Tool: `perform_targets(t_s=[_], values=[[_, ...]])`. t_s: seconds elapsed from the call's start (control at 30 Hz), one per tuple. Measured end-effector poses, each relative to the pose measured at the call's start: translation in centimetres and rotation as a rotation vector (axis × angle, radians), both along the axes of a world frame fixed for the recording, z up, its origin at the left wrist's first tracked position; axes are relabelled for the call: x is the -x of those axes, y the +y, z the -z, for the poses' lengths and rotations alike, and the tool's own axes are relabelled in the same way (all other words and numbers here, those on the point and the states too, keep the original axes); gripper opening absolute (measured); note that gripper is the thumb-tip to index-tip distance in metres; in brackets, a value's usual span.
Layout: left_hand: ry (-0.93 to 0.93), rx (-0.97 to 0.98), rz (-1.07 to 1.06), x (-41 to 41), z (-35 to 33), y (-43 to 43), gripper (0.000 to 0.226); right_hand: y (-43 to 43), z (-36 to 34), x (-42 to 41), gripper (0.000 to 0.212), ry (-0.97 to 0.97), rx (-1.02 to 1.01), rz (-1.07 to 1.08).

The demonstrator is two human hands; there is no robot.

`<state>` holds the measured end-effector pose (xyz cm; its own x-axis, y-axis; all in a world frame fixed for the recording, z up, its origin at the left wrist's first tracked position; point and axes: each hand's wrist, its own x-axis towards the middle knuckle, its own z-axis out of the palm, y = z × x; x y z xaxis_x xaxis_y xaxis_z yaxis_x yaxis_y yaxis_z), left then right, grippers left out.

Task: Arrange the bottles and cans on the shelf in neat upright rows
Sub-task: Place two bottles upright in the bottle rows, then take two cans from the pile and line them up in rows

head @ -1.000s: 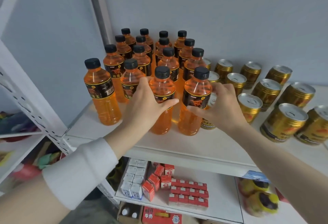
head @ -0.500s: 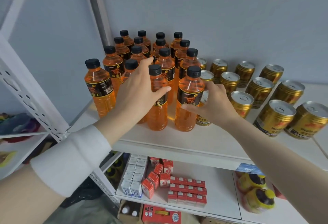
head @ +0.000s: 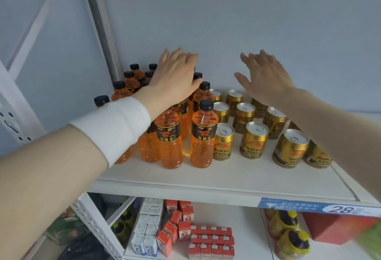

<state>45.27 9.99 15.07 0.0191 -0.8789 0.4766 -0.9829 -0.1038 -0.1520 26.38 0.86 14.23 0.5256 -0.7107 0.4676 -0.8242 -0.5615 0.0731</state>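
Left hand (head: 175, 78) spreads flat over bottles (head: 204, 136); right hand (head: 266, 78) hovers empty, outstretched above cans (head: 254, 140).

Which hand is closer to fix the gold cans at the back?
Probably the right hand. It hovers open above the back gold cans, while the left hand is over the orange bottles on the other side.

place: shop | evidence: white metal shelf (head: 206, 185) stocked with drinks, price tag (head: 321, 208) reading 28 near right
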Motion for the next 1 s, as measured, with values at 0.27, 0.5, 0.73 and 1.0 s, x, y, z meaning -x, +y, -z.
perform_targets(t_s=[0.27, 0.5, 0.73, 1.0], values=[[0.022, -0.093, 0.067, 7.4, -0.9, -5.0, 0.057, -3.3, -1.5, 6.3, 0.061, 0.178, 0.024, 0.156], [-0.002, -0.176, 0.208, 17.7, 2.2, -8.0, 0.055, -6.0, 0.7, 15.2, 0.064, 0.128, -0.129, 0.112], [0.197, -0.397, 0.176, 23.7, 7.0, -9.3, 0.070, -8.2, 5.8, 22.7, 0.072, -0.063, -0.443, -0.040], [0.352, -0.521, 0.069, 24.1, 10.7, -8.9, 0.095, -8.1, 10.4, 25.0, 0.087, -0.184, -0.715, -0.104]])
